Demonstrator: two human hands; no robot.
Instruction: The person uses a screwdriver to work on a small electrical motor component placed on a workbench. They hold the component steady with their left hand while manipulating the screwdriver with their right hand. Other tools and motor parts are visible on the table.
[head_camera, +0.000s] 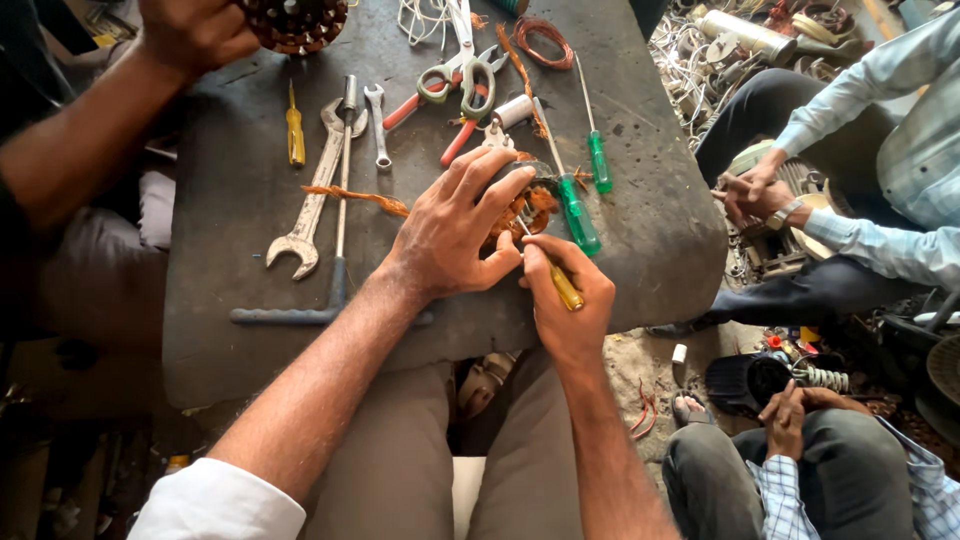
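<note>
The coil, a small motor part with copper winding, lies on the dark worktable, near its front edge and just in front of the person. Orange copper wire shows at its right side; the rest is hidden under the fingers.

The left hand lies over the coil with fingers spread and pressed down, so it holds the part steady against the table. The right hand is closed around a yellow screwdriver, thumb and fingers tight on the handle, and the thin blade points up and left into the winding. Its tip I cannot see clearly.

I judge that the step in hand is prying or picking at the copper wire. The next move seems to need small, controlled pressure with the tip, while the left hand keeps the part from turning.

Just beside the coil, on the right, lie two green screwdrivers. Further back there are pliers with red handles, a wire ring, a big wrench, a small spanner and another yellow screwdriver. A loose wire strand lies left of the hand.

Other people sit around: one hand at the top left holds a round part, and two persons at the right work on their own pieces.
</note>
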